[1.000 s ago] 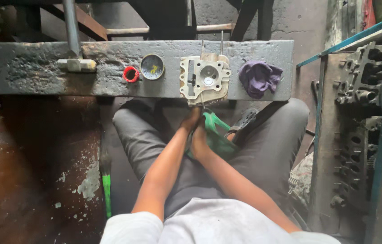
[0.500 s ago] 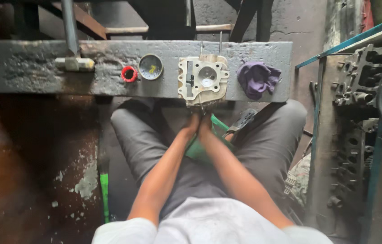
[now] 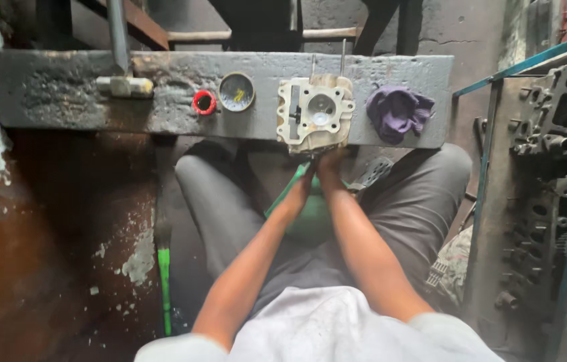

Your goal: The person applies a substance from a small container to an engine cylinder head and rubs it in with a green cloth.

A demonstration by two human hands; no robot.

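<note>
A pale metal cylinder head [image 3: 316, 112] with two thin studs sticking up sits on a worn grey steel beam [image 3: 62, 94]. My right hand [image 3: 329, 165] reaches up to the head's near edge and touches its underside; the fingers are hidden against it. Just below and to the left, my left hand [image 3: 299, 192] rests on a green plastic object [image 3: 311, 216] in my lap and appears to hold its upper edge. Both forearms stretch out over my grey trousers.
On the beam lie a hammer [image 3: 124, 85], a red ring [image 3: 204, 102], a round tin [image 3: 236, 91] and a purple rag [image 3: 398, 112]. Dark engine castings [image 3: 551, 121] fill a rack on the right. A green-handled tool [image 3: 164, 281] lies on the stained floor at left.
Both hands have risen from my lap towards the beam. The right hand now meets the cylinder head's near edge, and the green object sits lower between my arms.
</note>
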